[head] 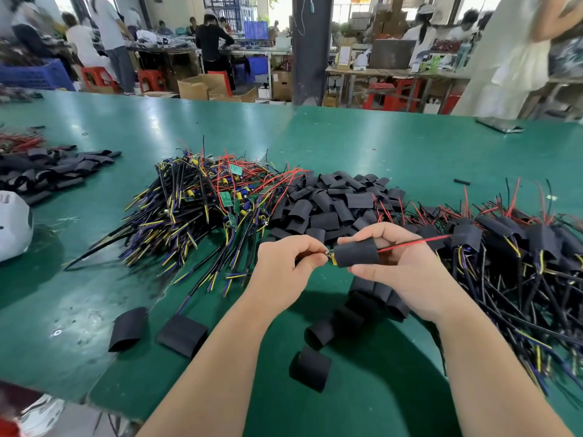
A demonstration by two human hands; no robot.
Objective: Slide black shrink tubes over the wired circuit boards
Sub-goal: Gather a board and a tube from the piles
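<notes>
Above the table's near edge, my right hand (407, 272) pinches the shrink tube (356, 252) while my left hand (284, 263) grips what looks like the board's end (329, 255); I'd push straight, keeping the tube round.

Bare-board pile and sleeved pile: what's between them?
Head view: a heap of loose black shrink tubes fills that stretch.

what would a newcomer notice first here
Likely the centre: the right hand grips a black shrink tube with a red wire poking out, and the left hand pinches the board end at its mouth. Behind lie a tangle of wired boards, left, and a heap of loose tubes, middle.
</notes>
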